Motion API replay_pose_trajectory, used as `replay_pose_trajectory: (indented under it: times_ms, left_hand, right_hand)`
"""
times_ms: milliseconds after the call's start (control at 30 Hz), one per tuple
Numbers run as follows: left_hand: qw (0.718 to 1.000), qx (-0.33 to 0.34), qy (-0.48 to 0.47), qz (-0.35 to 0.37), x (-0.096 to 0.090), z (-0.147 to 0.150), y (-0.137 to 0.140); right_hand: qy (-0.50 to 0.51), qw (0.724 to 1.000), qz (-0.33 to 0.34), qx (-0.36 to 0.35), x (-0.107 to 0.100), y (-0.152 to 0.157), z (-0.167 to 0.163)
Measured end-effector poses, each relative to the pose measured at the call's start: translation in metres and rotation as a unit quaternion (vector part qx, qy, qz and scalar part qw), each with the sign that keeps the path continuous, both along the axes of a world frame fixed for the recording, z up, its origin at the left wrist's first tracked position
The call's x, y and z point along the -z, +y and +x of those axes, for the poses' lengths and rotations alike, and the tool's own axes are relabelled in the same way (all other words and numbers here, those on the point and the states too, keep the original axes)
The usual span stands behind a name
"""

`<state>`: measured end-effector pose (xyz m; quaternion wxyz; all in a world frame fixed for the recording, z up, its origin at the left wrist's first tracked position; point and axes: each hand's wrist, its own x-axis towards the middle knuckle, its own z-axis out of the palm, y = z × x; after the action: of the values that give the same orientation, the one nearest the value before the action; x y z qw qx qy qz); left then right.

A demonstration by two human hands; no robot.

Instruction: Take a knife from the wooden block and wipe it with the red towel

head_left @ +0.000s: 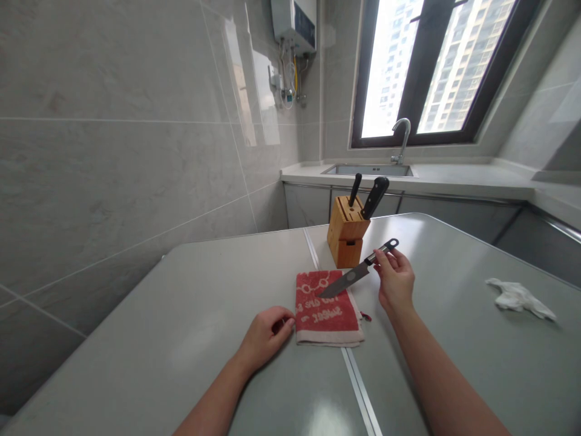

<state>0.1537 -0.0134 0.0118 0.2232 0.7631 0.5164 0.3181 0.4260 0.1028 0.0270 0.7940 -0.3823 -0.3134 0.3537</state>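
Note:
A kitchen knife (349, 278) is held by its handle in my right hand (396, 277), its dark blade slanting down and left over the folded towel. That red and white towel (324, 321) lies flat on the table, with a small dark red loop at its right side. My left hand (267, 333) rests on the table with curled fingers, the fingertips at the towel's left edge. Whether they pinch the cloth is hard to see. Just behind the towel stands a wooden knife block (345, 233), with black-handled knives (375, 197) standing in it.
The pale table (218, 303) has a metal seam (361, 390) running through it. A crumpled white tissue (520, 298) lies at the right. Beyond the table are a counter (472, 174), a sink (370, 170) with a faucet (402, 139), and a wall-mounted water heater (295, 24).

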Motion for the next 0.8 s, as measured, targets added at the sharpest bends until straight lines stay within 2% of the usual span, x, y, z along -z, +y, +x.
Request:
replay_pose_trajectory:
  times_ms: [233,800]
  left_hand:
    - [1.0,-0.001,0.001,0.003,-0.001,0.0009,-0.0008]
    - [1.0,0.003,0.001,0.004,-0.0012,0.0,-0.0002]
  right_hand:
    - [0.033,0.998,0.012,-0.045,-0.0045,-0.0049,-0.0018]
    - [0.023,0.994,0.026,-0.103,-0.0044,-0.0041,-0.0033]
